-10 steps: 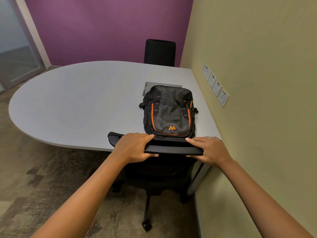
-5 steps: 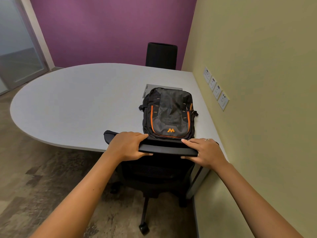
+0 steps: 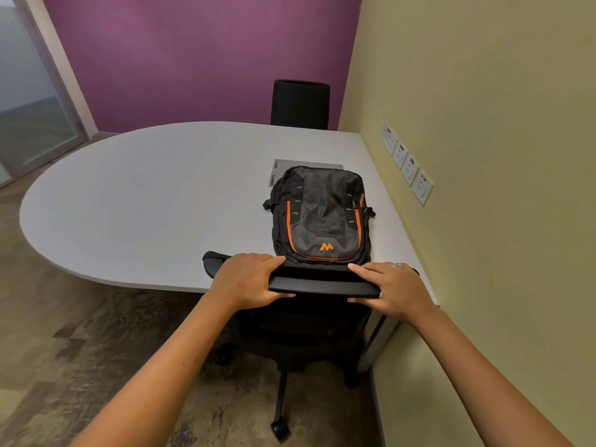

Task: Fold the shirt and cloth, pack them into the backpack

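Observation:
A black and grey backpack (image 3: 322, 214) with orange trim lies flat and zipped on the white table (image 3: 154, 201), near its right end. Just in front of it stands a black office chair (image 3: 322, 283), pushed under the table's edge. My left hand (image 3: 248, 280) grips the left part of the chair's top rail, fingers over the top and thumb underneath. My right hand (image 3: 392, 290) grips the right part of the same rail. No shirt or cloth is in view.
A grey lid panel (image 3: 282, 166) is set in the table behind the backpack. A second black chair (image 3: 300, 104) stands at the far side against the purple wall. Wall sockets (image 3: 408, 167) line the yellow wall at right. A glass door (image 3: 29, 101) is at left.
The chair has shifted slightly toward me and left with both hands holding its rail. The view has tilted a little; the backpack has not moved.

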A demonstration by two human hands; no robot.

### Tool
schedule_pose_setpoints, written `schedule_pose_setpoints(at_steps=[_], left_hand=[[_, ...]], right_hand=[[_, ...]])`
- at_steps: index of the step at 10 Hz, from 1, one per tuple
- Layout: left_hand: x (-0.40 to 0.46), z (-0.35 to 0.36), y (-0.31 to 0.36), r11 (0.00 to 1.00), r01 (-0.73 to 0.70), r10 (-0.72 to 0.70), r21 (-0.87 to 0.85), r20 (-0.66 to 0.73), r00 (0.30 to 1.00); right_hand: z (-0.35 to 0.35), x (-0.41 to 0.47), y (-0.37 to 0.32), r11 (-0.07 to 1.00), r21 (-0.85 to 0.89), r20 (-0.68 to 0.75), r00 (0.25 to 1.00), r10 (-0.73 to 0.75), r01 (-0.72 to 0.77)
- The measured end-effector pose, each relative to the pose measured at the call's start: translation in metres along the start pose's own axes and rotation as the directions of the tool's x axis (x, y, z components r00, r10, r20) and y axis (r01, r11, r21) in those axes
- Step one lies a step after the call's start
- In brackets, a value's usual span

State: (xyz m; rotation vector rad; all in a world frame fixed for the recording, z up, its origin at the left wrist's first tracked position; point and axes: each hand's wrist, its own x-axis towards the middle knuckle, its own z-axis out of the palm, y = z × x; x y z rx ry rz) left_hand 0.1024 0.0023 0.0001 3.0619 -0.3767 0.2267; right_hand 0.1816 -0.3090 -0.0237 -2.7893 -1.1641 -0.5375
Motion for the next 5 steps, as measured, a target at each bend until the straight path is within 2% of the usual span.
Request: schedule_pose_setpoints(at_steps=[1, 2, 3, 4, 5], left_hand=[[-0.001, -0.001, 0.001, 1.0, 0.0, 0.0, -0.002, 0.013, 1.0], [-0.004, -0.001, -0.001, 0.998, -0.044, 0.046, -0.039, 0.058, 0.997], [-0.006, -0.004, -0.001, 0.99, -0.035, 0.041, -0.134, 0.043, 0.998], [-0.001, -0.007, 0.002, 0.96, 0.095, -0.103, -0.262, -0.018, 0.994], [0.009, -0.005, 0.001, 0.951, 0.165, -0.177, -0.26, -0.022, 0.984]], right_hand=[[-0.005, 0.0, -0.004, 1.0, -0.003, 0.04, 0.999, 0.025, -0.025], [-0.015, -0.001, -0.009, 0.997, 0.029, 0.164, 0.984, 0.067, -0.072], [-0.02, 0.0, -0.012, 0.993, 0.054, 0.22, 0.971, 0.093, -0.107], [-0.022, 0.007, -0.019, 0.962, 0.139, 0.223, 0.954, 0.201, -0.235], [-0.02, 0.013, -0.022, 0.935, 0.174, 0.18, 0.944, 0.278, -0.308]])
